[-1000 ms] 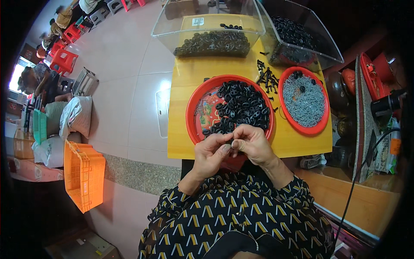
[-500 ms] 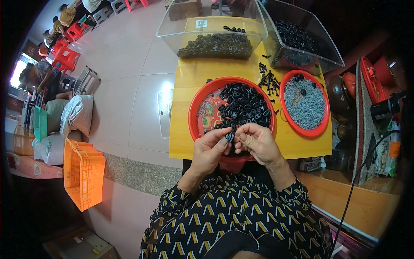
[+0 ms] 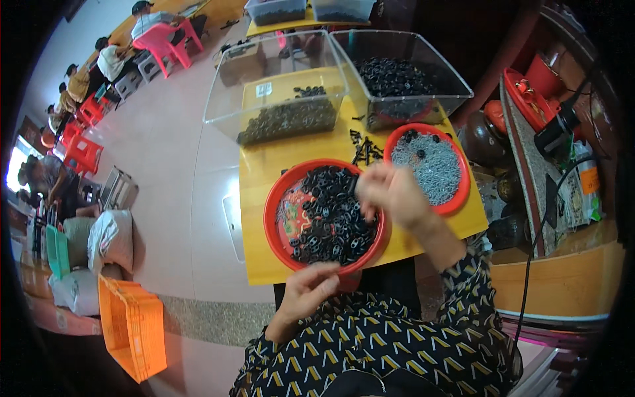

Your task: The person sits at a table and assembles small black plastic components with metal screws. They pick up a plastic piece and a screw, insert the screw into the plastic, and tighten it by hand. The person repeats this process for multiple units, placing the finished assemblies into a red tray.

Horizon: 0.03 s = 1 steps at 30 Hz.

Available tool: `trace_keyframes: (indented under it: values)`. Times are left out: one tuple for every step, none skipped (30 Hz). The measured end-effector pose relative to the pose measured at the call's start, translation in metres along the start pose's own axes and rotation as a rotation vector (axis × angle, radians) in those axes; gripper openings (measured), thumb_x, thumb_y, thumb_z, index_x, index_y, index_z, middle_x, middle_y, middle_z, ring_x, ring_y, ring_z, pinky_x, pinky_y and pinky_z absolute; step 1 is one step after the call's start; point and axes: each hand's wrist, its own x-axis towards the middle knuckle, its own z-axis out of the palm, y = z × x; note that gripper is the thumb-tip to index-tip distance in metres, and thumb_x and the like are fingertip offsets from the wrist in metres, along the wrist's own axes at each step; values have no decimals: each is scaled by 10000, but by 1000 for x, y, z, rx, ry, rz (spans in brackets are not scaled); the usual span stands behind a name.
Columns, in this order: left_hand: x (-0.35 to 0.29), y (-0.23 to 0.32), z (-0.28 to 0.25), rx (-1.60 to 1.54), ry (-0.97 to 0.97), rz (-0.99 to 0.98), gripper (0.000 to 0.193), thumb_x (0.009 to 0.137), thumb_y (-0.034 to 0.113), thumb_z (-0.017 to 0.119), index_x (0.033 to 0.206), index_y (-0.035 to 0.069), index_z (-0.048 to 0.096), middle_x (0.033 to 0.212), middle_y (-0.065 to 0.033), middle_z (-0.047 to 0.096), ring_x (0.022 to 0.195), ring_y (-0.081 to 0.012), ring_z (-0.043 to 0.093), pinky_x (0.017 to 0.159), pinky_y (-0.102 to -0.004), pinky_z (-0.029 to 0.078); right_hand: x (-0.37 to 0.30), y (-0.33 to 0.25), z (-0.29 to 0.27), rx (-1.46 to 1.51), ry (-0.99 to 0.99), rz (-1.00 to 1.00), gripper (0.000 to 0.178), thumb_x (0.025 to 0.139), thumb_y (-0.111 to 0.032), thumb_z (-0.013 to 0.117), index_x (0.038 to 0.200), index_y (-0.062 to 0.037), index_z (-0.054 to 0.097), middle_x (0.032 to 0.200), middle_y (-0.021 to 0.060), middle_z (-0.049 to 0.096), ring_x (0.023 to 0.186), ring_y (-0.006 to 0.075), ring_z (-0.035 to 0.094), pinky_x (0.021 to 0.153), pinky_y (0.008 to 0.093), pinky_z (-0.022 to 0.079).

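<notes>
My left hand (image 3: 305, 292) hovers at the near rim of a red basin (image 3: 270, 228), thumb and fingers drawn together; whatever may be between them is hidden. Small black oval plastic pieces with holes (image 3: 337, 221) are heaped in that basin, with its patterned bottom showing at the left. My right hand (image 3: 397, 195) is raised between this basin and a smaller red tray (image 3: 465, 182), its fingers curled and smeared by motion, so its grip is unclear. Silvery screws (image 3: 433, 169) fill the smaller tray, with a few black pieces on top. Black stem-like parts (image 3: 364, 149) lie loose behind my right hand.
Two clear plastic bins (image 3: 221, 109) (image 3: 423, 102) with black parts stand at the back of the yellow table (image 3: 261, 264). An orange crate (image 3: 135, 327) and white sacks (image 3: 110, 241) are on the floor at left. A black cable (image 3: 531, 284) hangs at right. Several people sit farther off.
My hands have separated: the right moved right and away from the basin's near side, the left drew back toward me. The view has shifted, showing more of the room beyond the table.
</notes>
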Motion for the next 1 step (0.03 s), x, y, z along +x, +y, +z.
trace_keyframes:
  values:
    - [6, 3, 0, 7, -19, 13, 401, 802, 42, 577, 1176, -30, 452, 930, -63, 567, 838, -105, 540, 743, -222, 424, 21, -16, -20, 88, 19, -75, 126, 790, -119, 577, 826, -8, 528, 632, 72, 555, 504, 140, 550, 471, 241, 479]
